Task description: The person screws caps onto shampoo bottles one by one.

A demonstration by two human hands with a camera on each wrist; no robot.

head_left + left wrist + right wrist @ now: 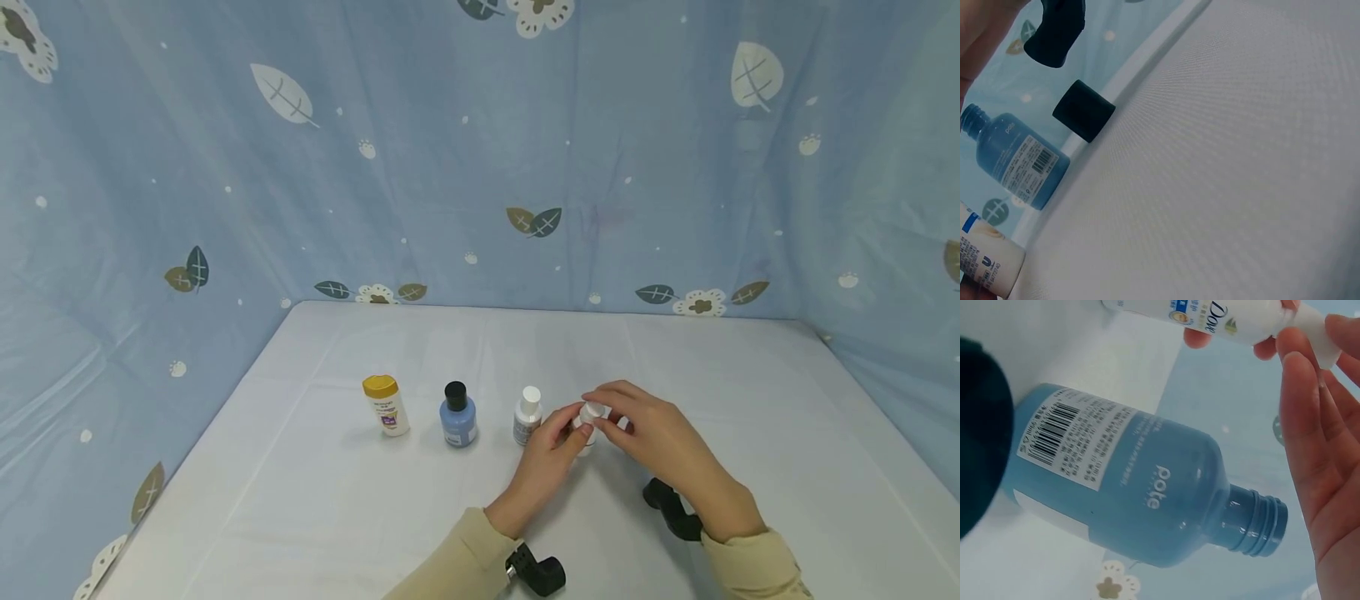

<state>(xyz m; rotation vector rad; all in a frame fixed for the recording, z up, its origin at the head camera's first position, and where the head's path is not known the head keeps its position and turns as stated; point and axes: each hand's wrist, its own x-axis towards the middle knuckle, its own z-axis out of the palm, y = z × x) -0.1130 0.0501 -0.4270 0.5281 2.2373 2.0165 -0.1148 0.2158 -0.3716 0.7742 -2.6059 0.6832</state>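
At lower centre of the head view, the left hand [546, 454] grips a small white bottle [587, 429] standing on the desk [300, 500]. The right hand [660, 442] pinches its white cap [594, 410]. A blue bottle [457, 417] stands to the left.

This looks like a makeshift recording booth rather than a lived-in room. A pale blue cloth [450, 167] printed with leaves and small flowers hangs as a backdrop on three sides of a bench [720, 375] covered in plain white sheeting. A short row of small toiletry bottles [457, 414] stands on it, with nothing of ordinary household furniture in view.
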